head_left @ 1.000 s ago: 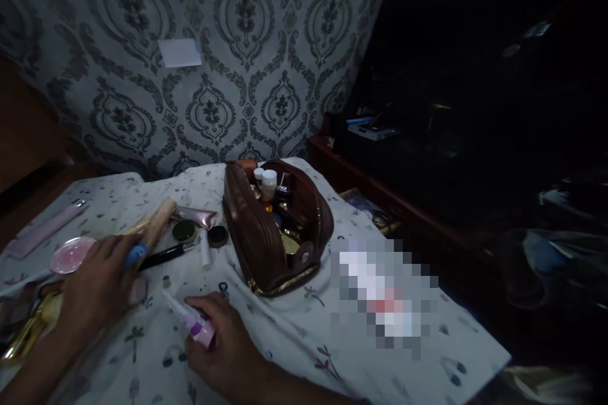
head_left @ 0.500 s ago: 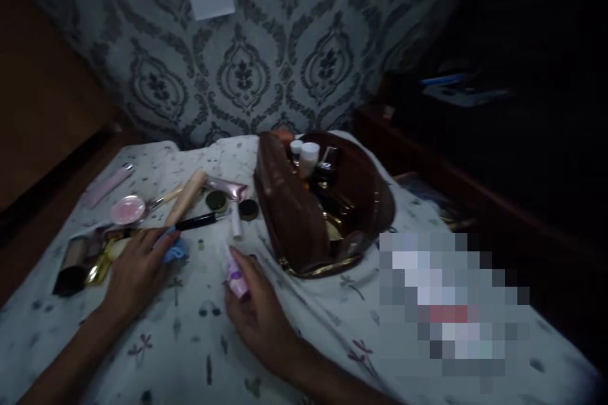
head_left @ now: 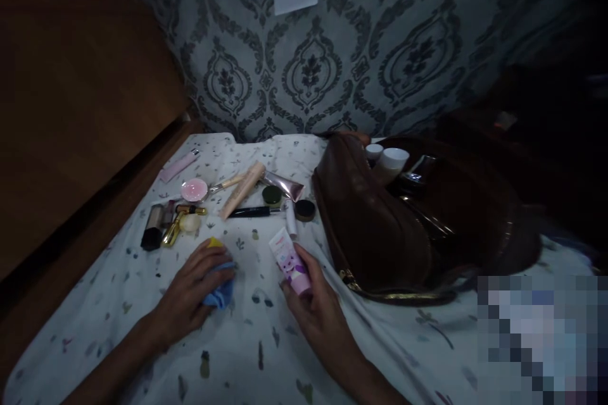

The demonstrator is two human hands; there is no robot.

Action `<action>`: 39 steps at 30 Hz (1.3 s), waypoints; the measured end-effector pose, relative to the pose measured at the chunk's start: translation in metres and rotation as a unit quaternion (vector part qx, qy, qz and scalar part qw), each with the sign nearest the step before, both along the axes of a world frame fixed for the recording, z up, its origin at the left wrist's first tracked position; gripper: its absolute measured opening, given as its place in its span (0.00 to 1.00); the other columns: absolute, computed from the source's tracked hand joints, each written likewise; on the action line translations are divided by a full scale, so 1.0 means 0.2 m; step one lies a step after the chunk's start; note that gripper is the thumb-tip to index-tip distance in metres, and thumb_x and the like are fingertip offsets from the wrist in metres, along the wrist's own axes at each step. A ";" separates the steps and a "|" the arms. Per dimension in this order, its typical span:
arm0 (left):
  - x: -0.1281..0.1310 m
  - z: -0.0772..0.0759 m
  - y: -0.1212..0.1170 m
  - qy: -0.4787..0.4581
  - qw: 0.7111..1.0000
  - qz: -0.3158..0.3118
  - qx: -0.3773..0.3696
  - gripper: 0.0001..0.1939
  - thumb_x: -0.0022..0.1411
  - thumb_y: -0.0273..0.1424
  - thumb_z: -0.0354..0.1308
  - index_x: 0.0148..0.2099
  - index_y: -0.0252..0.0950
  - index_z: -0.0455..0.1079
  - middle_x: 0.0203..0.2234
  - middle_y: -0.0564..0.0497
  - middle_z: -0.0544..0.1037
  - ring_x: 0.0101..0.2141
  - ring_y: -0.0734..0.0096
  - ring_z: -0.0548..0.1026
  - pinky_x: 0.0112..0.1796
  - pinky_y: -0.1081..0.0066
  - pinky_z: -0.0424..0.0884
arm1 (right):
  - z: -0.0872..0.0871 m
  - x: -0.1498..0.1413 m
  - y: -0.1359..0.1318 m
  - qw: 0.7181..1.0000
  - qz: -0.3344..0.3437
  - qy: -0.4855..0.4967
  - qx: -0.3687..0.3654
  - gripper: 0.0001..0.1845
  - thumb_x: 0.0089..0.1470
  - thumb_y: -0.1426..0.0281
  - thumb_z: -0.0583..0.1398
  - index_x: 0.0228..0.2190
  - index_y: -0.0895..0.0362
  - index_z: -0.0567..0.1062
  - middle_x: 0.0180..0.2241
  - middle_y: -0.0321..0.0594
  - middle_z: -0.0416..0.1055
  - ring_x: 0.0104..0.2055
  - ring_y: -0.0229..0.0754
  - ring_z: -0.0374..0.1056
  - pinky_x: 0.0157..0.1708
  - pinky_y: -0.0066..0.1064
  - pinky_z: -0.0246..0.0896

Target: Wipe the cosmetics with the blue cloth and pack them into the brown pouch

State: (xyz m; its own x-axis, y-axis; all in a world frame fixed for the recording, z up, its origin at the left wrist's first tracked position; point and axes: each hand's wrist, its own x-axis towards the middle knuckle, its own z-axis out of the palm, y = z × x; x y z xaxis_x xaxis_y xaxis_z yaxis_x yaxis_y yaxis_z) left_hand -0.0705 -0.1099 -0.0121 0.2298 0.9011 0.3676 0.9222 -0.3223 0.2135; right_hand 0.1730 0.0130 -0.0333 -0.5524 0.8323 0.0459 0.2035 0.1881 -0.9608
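In my right hand [head_left: 323, 310] is a small white and pink tube [head_left: 291, 264] with purple pictures on it, held tilted above the sheet. My left hand [head_left: 190, 288] is closed round a crumpled blue cloth [head_left: 221, 291], which has a bit of yellow showing at the fingers. Just beyond the hands lie a black pen-like tube [head_left: 251, 212], a white tube [head_left: 291, 220] and a beige tube [head_left: 244, 190]. A brown bag [head_left: 370, 228] stands unzipped to the right of my right hand, with white-capped bottles [head_left: 393, 159] inside.
Farther left on the patterned bedsheet [head_left: 256, 361] are a round pink compact [head_left: 194, 190], a dark bottle [head_left: 152, 228], gold-coloured items [head_left: 173, 230] and a pale pink tube [head_left: 179, 166]. A papered wall [head_left: 311, 76] rises behind, and brown wooden furniture [head_left: 85, 95] borders the left.
The view has turned left and come nearer to the bag. My left hand has drawn back from the cosmetics with the cloth. The tube in my right hand now faces the camera more clearly.
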 end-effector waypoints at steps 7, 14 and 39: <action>0.05 0.05 0.07 0.005 0.999 -0.045 -0.015 0.15 0.68 0.29 0.49 0.55 0.36 0.67 0.49 0.41 0.77 0.58 0.55 0.69 0.65 0.48 0.55 | -0.03 -0.02 0.00 1.000 -0.004 0.009 0.029 0.31 0.59 0.62 0.57 0.62 0.51 0.62 0.62 0.43 0.66 0.62 0.50 0.65 0.60 0.44 0.62; 0.02 0.05 0.13 -0.060 0.998 -0.013 0.016 0.19 0.64 0.24 0.48 0.56 0.38 0.66 0.51 0.42 0.77 0.58 0.57 0.70 0.65 0.48 0.54 | -0.05 -0.04 0.00 0.999 -0.013 0.035 0.022 0.28 0.57 0.63 0.60 0.59 0.51 0.67 0.58 0.44 0.69 0.58 0.48 0.68 0.54 0.37 0.69; -0.28 0.22 0.55 0.025 0.956 0.277 -0.095 0.17 0.62 0.28 0.49 0.53 0.36 0.68 0.47 0.39 0.76 0.50 0.49 0.73 0.48 0.56 0.68 | -0.03 -0.01 0.00 0.997 0.054 0.048 0.031 0.33 0.55 0.73 0.58 0.62 0.49 0.66 0.63 0.43 0.62 0.66 0.46 0.59 0.64 0.42 0.57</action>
State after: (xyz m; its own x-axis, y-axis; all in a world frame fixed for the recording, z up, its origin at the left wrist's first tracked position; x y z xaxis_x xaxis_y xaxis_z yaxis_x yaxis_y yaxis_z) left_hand -0.1262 0.0009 0.0319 -0.2891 0.9388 0.1870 0.9508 0.2588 0.1705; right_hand 0.1719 0.0132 -0.0398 -0.6295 0.7619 0.1521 0.0863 0.2632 -0.9609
